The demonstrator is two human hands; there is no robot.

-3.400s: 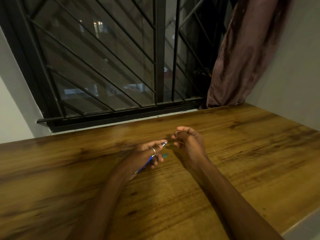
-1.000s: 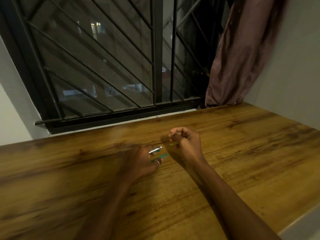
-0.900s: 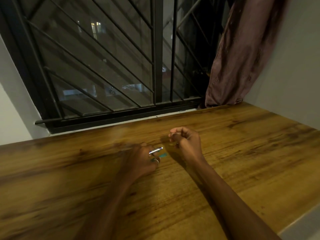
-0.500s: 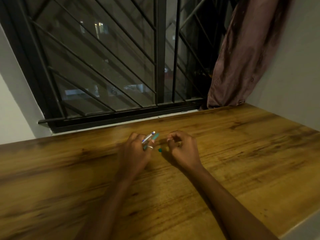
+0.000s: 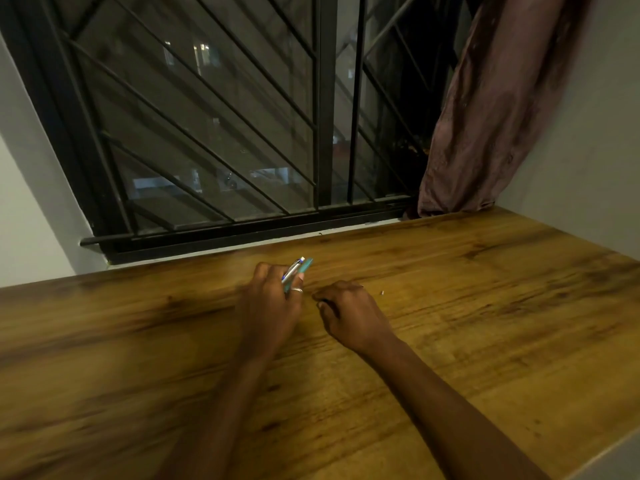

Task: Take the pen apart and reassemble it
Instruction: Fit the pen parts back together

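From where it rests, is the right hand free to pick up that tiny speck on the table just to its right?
Probably yes. The speck lies alone on bare table, with nothing between it and the right hand. That hand is curled, though; whether it already holds something I cannot tell.

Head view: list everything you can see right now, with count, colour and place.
Pen parts: two slim pieces, one silver and blue, one teal, side by side in the left hand, tips toward the window.
Small speck: one, pale, on the table right of the right hand; too small to identify.
Table: one, brown wood grain, under both hands.
Window grille: one, black bars, behind the table.
Curtain: one, dusty pink, bunched at the window's right end.
Ring: one, silver, on a left finger.
Left hand: holding the pen parts.
Right hand: curled, on the table; contents hidden.
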